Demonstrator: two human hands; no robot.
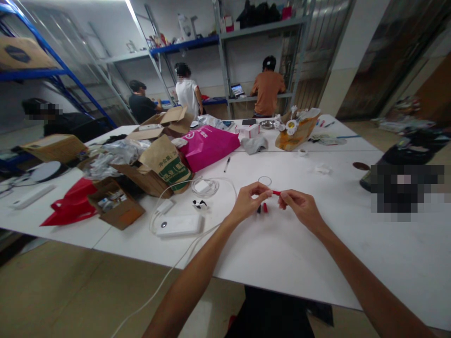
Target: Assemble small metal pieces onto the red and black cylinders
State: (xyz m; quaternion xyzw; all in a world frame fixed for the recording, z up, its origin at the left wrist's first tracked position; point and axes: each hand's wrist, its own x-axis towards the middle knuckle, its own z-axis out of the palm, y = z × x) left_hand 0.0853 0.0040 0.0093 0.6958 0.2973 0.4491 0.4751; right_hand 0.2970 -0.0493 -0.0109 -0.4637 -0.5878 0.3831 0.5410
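A slim red piece (276,193), perhaps part of a pen, is held between both hands above the white table (282,253). My left hand (246,201) pinches its left end between thumb and fingers. On its right end my right hand (301,206) is closed in the same way. Just below lie a short red piece (265,207) and a small black piece (259,210), partly hidden by the left hand. A thin ring (270,178) rests on the table behind my fingers.
Left of my arms are a white power bank (181,226), a coiled white cable (205,188) and a small cardboard box (118,206). Behind them stand a brown paper bag (169,164) and a magenta bag (211,148). A person in brown (268,89) sits by the far shelves.
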